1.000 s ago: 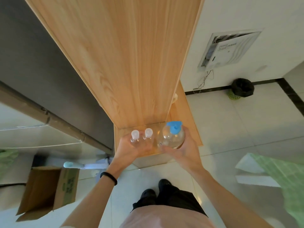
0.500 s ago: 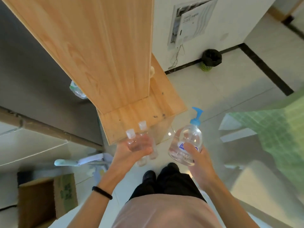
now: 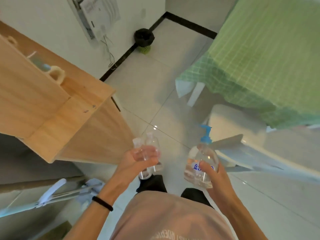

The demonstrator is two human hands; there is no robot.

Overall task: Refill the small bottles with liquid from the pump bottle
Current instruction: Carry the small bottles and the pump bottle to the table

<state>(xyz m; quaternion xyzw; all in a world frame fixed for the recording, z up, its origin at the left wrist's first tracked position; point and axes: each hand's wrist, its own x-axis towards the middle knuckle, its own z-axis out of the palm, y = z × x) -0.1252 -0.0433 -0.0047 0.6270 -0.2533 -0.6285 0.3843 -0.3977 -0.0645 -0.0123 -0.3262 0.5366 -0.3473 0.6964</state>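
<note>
Now that the two small bottles (image 3: 151,142) and the pump bottle (image 3: 204,158) are off the wooden shelf (image 3: 52,101), where they stood a second ago, they hang in the air in front of the person, above the floor (image 3: 155,87). The view has swung away from the shelf too. It now looks toward the worktop (image 3: 259,49) with the green cloth on the right.

I think this means the fetching part is done and the person is carrying everything to a place to work. No filling has started. The white caps (image 3: 136,141) are on the small bottles, and nobody is pressing the blue pump (image 3: 206,134).

The left hand (image 3: 136,164) holds both small bottles side by side. Its grip is curled round their middles, with the caps poking out on top and the bottoms sticking out below. The bottles lean a little to the left. I cannot tell if there is any liquid in them.

The right hand (image 3: 213,172) holds the pump bottle from the side and below. Its grip is wrapped round the fat lower part, with the thumb across the label. This bottle stands nearly straight and has some clear liquid inside.

Both arms are bent and reach forward at about belly height. The hands are apart, and the bottles do not touch each other. A black band (image 3: 102,203) sits on the left wrist.
</note>
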